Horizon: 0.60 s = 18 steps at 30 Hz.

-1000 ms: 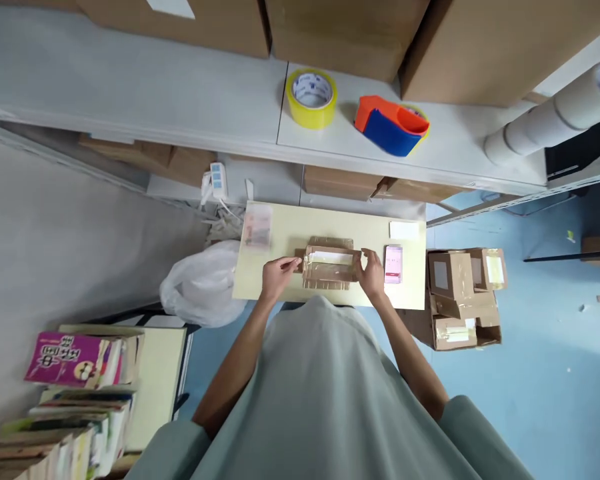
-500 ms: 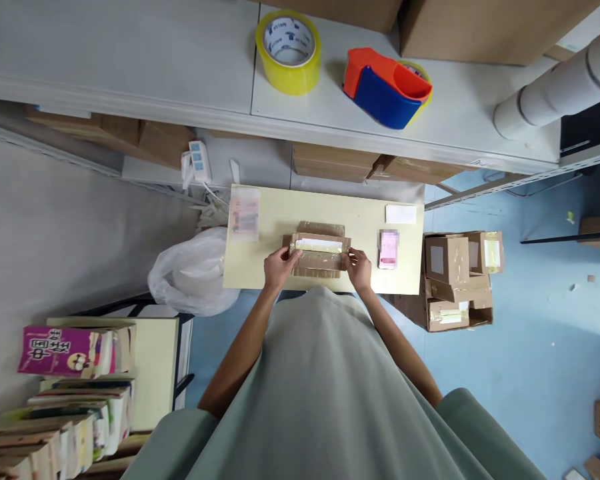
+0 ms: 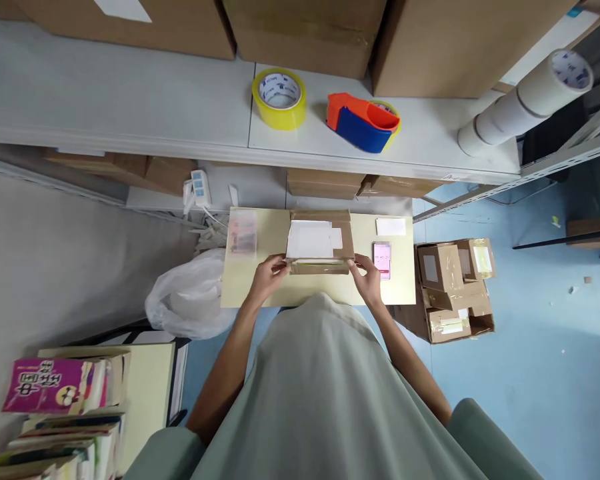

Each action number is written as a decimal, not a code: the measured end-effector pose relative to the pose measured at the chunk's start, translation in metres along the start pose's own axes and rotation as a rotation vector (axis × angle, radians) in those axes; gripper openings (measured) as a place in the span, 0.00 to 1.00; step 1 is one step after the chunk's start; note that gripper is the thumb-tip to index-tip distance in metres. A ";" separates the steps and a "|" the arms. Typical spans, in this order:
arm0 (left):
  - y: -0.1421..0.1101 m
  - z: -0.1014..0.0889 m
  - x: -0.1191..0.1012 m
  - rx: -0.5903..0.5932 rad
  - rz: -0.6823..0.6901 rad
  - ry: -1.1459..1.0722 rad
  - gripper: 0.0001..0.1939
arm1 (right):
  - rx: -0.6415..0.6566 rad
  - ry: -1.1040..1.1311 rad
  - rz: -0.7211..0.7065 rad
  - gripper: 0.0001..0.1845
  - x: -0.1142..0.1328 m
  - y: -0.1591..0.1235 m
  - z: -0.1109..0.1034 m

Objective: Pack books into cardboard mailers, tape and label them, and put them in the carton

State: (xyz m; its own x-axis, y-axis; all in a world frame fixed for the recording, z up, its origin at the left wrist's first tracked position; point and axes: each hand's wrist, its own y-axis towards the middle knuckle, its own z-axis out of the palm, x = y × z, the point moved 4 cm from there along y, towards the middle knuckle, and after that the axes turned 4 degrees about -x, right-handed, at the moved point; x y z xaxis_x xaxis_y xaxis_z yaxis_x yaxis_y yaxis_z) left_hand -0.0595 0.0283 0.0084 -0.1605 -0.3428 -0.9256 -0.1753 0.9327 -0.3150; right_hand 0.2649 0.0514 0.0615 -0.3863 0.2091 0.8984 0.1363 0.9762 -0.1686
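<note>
A small cardboard box (image 3: 345, 225) with a large white label (image 3: 309, 240) on its upper face sits at the middle of the cream table (image 3: 310, 289). My left hand (image 3: 268, 278) pinches the box's near left corner. At the near right corner, my right hand (image 3: 367, 279) holds it, thumb and fingers closed against the edge. Clear tape shows along the near side between the hands. To the right of my right hand lies a phone (image 3: 381, 260) with a pink screen, and a white slip of paper (image 3: 391, 227) is behind it.
On the shelf (image 3: 180, 100) ahead are a yellow tape roll (image 3: 283, 113), a red-and-blue tape dispenser (image 3: 363, 123) and stacked white rolls (image 3: 525, 103). A carton of small boxes (image 3: 423, 313) stands right of the table. Left are a plastic bag (image 3: 187, 297) and books (image 3: 50, 387).
The box has turned in my hands, so its face with the large white label now shows instead of the narrow taped side. Both hands still grip its ends. The view has tilted upward slightly.
</note>
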 end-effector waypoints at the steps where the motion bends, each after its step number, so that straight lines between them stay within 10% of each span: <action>1: 0.000 0.002 0.004 0.013 -0.037 -0.035 0.27 | 0.004 0.011 0.027 0.31 -0.003 0.001 -0.001; 10: -0.019 0.033 0.052 -0.207 -0.365 -0.181 0.15 | 0.177 -0.043 0.239 0.30 -0.083 -0.012 0.021; 18: -0.024 0.026 0.062 -0.259 -0.399 -0.140 0.12 | 0.196 -0.063 0.219 0.25 -0.089 -0.009 0.023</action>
State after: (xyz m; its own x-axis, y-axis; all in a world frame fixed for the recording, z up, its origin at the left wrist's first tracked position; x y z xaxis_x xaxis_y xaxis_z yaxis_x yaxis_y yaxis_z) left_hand -0.0399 -0.0121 -0.0473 0.0972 -0.6324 -0.7685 -0.4348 0.6676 -0.6044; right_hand 0.2771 0.0256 -0.0269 -0.4237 0.4133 0.8060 0.0460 0.8985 -0.4365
